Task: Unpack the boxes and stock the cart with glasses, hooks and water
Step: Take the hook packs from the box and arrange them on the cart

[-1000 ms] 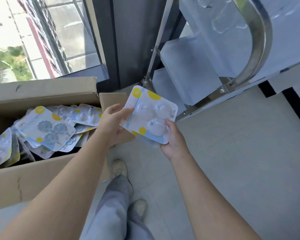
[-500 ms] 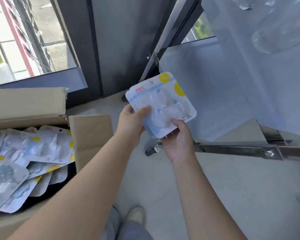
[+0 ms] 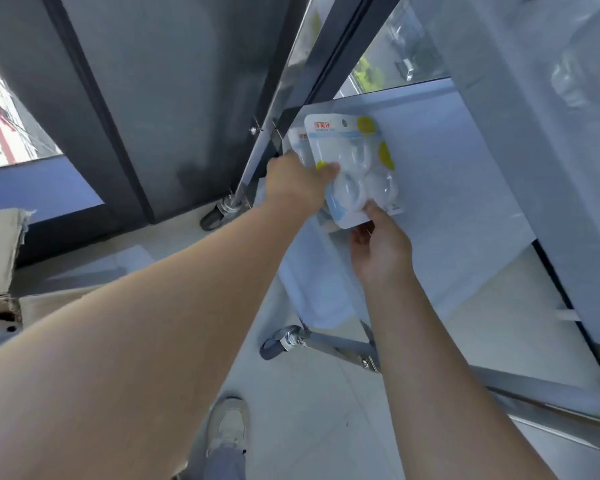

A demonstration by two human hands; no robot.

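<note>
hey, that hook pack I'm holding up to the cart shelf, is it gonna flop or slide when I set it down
The hook pack looks like thin card under a clear blister, so probably light and fairly stiff. Its glossy face may slide on the smooth cart shelf. Left hand and right hand both pinch it easily.

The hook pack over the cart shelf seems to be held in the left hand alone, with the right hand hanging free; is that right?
Not quite: the head view shows both hands on the hook pack. The left hand grips its left edge, and the right hand pinches its bottom edge, over the cart shelf.
</note>
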